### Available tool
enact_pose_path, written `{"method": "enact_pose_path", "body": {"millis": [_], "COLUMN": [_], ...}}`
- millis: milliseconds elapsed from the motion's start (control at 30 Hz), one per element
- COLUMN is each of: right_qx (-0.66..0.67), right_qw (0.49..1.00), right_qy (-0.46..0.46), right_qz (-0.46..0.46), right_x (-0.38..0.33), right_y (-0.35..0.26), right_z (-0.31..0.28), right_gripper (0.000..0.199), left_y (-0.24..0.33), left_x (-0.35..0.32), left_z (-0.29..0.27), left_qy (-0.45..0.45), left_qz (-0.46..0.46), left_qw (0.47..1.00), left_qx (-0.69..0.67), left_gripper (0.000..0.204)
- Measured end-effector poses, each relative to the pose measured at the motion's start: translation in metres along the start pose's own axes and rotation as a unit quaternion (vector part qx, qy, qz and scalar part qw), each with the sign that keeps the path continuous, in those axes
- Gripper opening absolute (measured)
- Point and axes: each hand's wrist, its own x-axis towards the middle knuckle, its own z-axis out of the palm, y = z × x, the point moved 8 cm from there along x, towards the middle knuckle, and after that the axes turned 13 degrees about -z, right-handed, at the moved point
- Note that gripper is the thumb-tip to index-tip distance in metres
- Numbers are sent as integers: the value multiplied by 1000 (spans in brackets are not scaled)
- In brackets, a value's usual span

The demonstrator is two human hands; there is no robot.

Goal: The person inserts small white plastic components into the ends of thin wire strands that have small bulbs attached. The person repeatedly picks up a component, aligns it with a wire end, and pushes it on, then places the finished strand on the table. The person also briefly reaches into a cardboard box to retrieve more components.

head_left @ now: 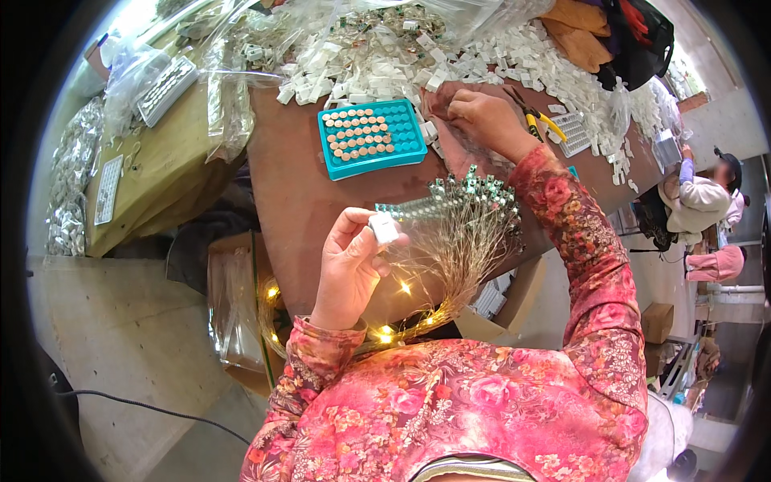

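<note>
My left hand [350,269] pinches a small white plastic battery case [385,228] between thumb and fingers over the near part of the table. Just right of it lies a bundle of thin wires [470,237] topped with small green circuit boards [474,193]. Lit yellow fairy lights [386,333] hang along the wires below. Farther off, my right hand [491,122] rests on a crumpled pinkish-brown cloth [454,140], its fingers bent and closed; anything in them is hidden. Left of that hand sits a turquoise tray [368,169] with rows of round coin cells.
Heaps of white plastic cases [353,64] cover the table's far side. Yellow-handled pliers [534,124] lie right of my right hand. A cardboard box [233,313] stands below the table's left edge, another box [522,297] under its near edge. Other people [703,197] are at far right.
</note>
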Motion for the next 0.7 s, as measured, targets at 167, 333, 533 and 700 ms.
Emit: {"method": "enact_pose_path", "body": {"millis": [167,333,533,700], "right_qx": [168,355,511,550], "right_qw": [981,896,794,757], "right_qy": [57,69,86,98], "right_qz": [78,259,317,337], "right_x": [-14,-43,-59,-63], "right_y": [13,24,20,14], "right_z": [-8,-8,-4,-4], "right_gripper": [10,10,16,22], "left_y": [-1,0,-3,-2], "left_x": [0,1,2,3], "left_z": [0,-1,-4,-4], "left_qy": [5,11,17,5], "left_qz": [7,4,-15,-8], "left_qw": [1000,999,1000,1000], "left_qx": [29,34,5,-4], "left_gripper": [16,16,17,18]}}
